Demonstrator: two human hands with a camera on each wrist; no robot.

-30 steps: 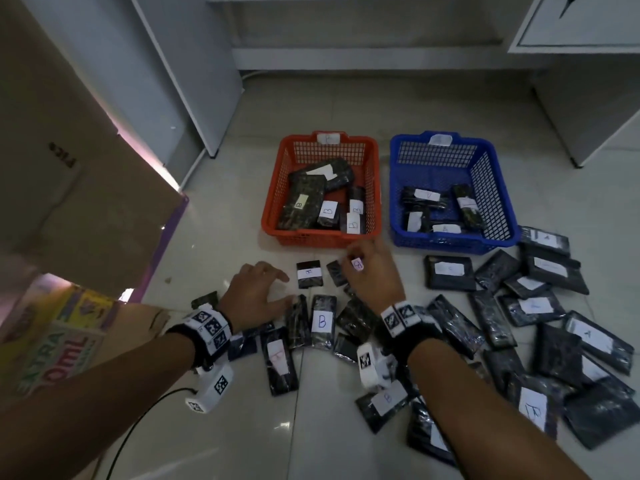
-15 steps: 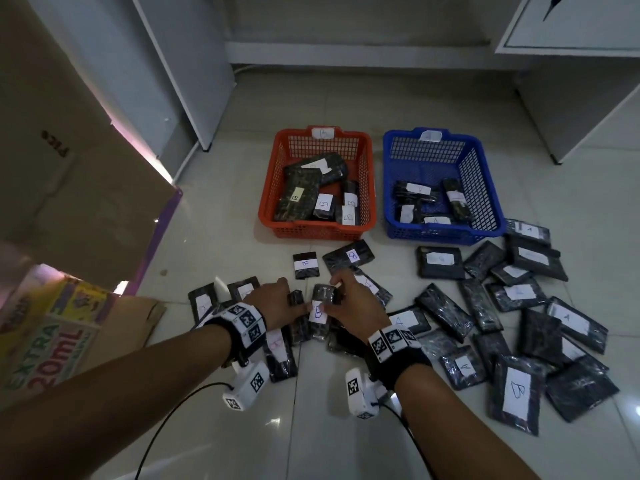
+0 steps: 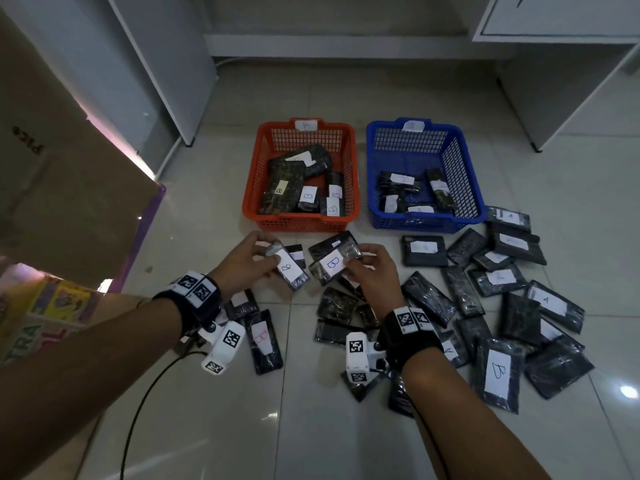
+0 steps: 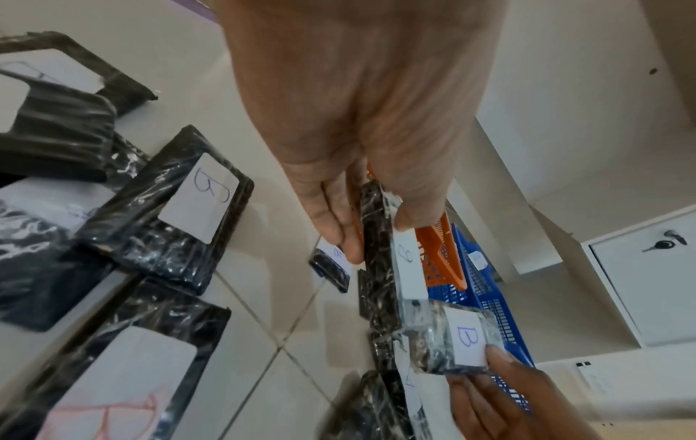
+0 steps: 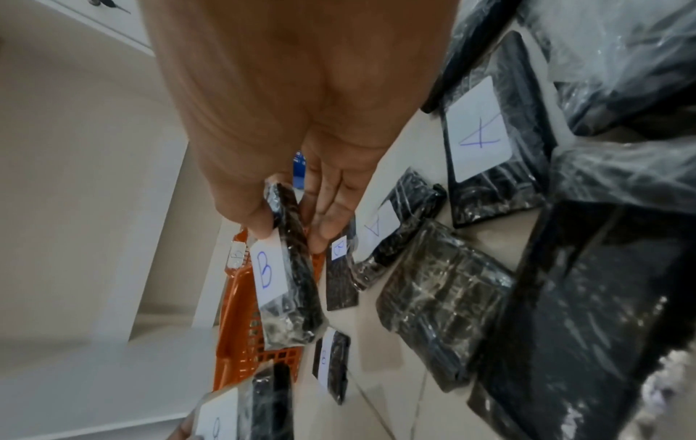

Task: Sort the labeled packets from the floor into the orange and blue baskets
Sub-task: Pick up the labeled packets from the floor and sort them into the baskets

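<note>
My left hand [image 3: 254,263] pinches a dark wrapped packet [image 3: 289,270] labelled B, lifted above the floor in front of the orange basket [image 3: 300,223]. In the left wrist view the same packet [image 4: 380,253] sits between thumb and fingers. My right hand [image 3: 369,268] pinches another B packet [image 3: 332,266] beside it, with that packet [image 5: 286,277] held by thumb and fingers in the right wrist view. The orange basket holds several B packets. The blue basket [image 3: 427,223] to its right holds several packets too.
Many dark labelled packets lie on the tiled floor, mostly right of my hands [image 3: 498,306], some under my wrists [image 3: 265,341]. A cardboard sheet [image 3: 62,188] leans at the left with a printed box [image 3: 38,317] below. White cabinets stand behind the baskets.
Both hands have each picked up a B packet from the pile and raised them toward the orange basket. The head view has shifted slightly.
</note>
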